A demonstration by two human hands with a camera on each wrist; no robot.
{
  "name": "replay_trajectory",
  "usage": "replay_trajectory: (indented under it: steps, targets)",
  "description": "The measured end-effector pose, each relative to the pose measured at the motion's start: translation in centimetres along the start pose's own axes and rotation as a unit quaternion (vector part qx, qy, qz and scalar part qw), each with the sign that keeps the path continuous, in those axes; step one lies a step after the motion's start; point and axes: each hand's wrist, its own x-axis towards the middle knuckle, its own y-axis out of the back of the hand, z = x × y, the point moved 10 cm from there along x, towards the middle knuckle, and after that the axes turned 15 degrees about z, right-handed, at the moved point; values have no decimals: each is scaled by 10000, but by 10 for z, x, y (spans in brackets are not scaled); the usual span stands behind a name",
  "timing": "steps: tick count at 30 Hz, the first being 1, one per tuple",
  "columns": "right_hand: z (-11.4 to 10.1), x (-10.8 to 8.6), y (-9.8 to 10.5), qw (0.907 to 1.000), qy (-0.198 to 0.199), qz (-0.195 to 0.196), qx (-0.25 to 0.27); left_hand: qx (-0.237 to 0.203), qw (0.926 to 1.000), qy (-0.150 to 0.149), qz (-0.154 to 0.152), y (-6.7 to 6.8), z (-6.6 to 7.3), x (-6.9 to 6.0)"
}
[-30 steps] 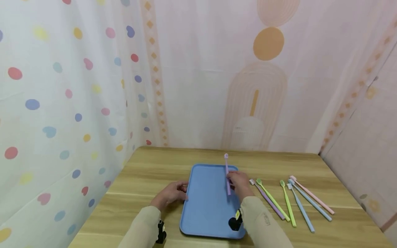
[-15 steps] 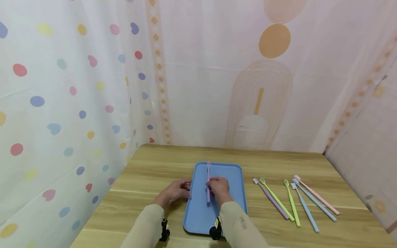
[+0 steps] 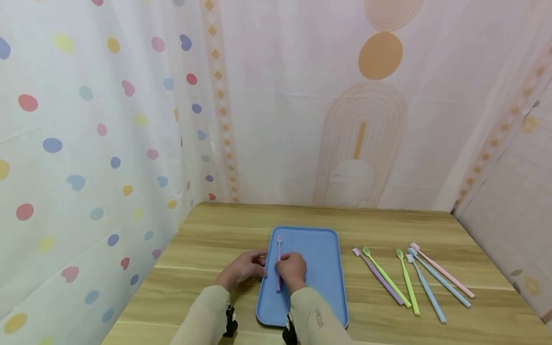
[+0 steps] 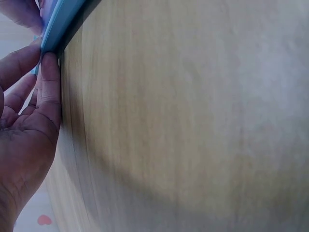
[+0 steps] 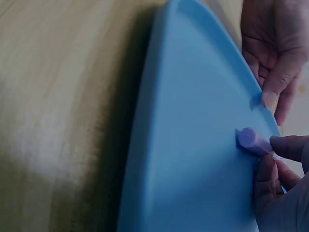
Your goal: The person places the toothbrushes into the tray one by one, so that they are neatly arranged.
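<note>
My right hand [image 3: 293, 269] pinches a light purple toothbrush [image 3: 278, 283] between thumb and fingers over the left side of a blue rectangular tray [image 3: 321, 273]. The brush head points to the back. From the right wrist, the handle end of the toothbrush [image 5: 248, 138] shows low over the tray floor; I cannot tell whether its whole length touches. At the tray's left edge, my left hand [image 3: 244, 268] grips the rim. In the left wrist view, that hand's fingers [image 4: 49, 72] meet the tray's side [image 4: 63, 21].
Right of the tray, several toothbrushes lie on the wooden table [image 3: 207, 225]: a purple one [image 3: 381, 278], green ones [image 3: 384, 275], blue ones [image 3: 431, 292] and a pink one [image 3: 448, 274]. A patterned curtain [image 3: 276, 120] hangs behind the table.
The right hand has carried the purple toothbrush leftward across the tray, from its right side to its left, and lowered it. The left hand has stayed at the tray's left edge.
</note>
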Motion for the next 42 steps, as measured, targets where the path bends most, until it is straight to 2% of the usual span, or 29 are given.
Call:
replay_trajectory:
  steps: [3, 7, 20, 27, 33, 42]
  targets:
    - [-3, -3, -2, 9998, 149, 37, -109, 103, 9999, 43, 48, 1, -1, -2]
    - [-4, -3, -5, 9999, 138, 8, -89, 158, 9998, 22, 96, 1, 0, -2]
    - [0, 1, -7, 9997, 242, -87, 28, 75, 9999, -65, 71, -3, 1, 0]
    - [0, 2, -6, 9977, 143, -526, 403, 0, 9999, -145, 9, -1, 2, -1]
    - [7, 17, 2, 9940, -84, -736, 808, -66, 9997, -180, -122, -4, 2, 0]
    - [14, 34, 26, 9896, -105, -864, 1146, 275, 9990, -315, -134, -4, 2, 2]
